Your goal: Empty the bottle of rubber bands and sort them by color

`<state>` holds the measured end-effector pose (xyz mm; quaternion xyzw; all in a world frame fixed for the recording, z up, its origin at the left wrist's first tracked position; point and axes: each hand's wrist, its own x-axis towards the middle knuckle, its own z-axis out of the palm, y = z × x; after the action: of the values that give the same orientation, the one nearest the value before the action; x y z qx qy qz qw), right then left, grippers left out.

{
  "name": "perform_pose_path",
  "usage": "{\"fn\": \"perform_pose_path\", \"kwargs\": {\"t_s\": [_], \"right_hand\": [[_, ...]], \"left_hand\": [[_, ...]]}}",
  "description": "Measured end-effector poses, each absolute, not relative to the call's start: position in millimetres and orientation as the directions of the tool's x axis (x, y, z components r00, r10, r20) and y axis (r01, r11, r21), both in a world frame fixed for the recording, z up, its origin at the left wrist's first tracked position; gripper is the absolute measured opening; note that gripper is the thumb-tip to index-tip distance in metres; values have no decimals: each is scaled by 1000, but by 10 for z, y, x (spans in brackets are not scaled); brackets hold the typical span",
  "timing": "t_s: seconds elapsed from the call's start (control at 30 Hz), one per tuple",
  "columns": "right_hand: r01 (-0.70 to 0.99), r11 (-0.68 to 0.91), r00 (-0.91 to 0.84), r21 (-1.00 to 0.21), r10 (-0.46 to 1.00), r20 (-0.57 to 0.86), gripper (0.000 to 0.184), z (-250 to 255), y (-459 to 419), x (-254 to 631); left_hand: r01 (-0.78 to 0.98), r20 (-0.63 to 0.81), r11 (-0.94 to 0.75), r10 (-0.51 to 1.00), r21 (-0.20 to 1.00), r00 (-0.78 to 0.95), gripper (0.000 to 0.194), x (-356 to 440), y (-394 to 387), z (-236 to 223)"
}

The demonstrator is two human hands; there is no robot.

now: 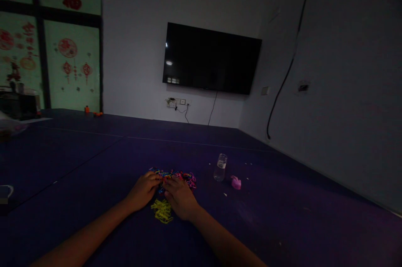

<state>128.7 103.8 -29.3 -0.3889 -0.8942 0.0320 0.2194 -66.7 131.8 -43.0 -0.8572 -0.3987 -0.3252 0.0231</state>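
Observation:
My left hand [145, 190] rests at the left side of a pile of small multicoloured loops [190, 180], its fingers reaching over the near edge. Across the middle of the same pile lies my right hand [180, 196], fingers stretched out and touching the loops. Both hands look open; their fingertips are partly lost among the pieces. Closer to me, between the wrists, sits a separate small heap of yellow loops [162, 211]. The loops are thin and elongated, but I cannot tell whether they are paper clips or bands.
A clear bottle [220, 168] stands right of the pile, with a pink lidlike object [235, 182] beside it. White scraps [225, 194] dot the dark blue surface [103, 158]. Small orange objects [98, 114] lie far left. A television [212, 59] hangs on the wall.

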Motion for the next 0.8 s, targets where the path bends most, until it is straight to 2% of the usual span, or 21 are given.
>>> {"fn": "perform_pose_path", "kwargs": {"t_s": [0.23,0.4,0.53,0.8], "right_hand": [[699,670,-576,-250,735,358,35,-291,1035,1281],[692,681,-590,-241,725,355,36,-272,1033,1283],[681,695,-604,-230,711,359,36,-247,1015,1285],[687,687,-595,-236,719,359,35,-273,1034,1283]], "left_hand": [[772,593,-595,712,226,375,29,-662,1299,-423],[725,625,-656,661,211,416,24,-637,1259,-382],[688,592,-689,659,229,463,25,-625,1250,-386],[709,510,-646,728,284,459,31,-639,1311,-454]]}}
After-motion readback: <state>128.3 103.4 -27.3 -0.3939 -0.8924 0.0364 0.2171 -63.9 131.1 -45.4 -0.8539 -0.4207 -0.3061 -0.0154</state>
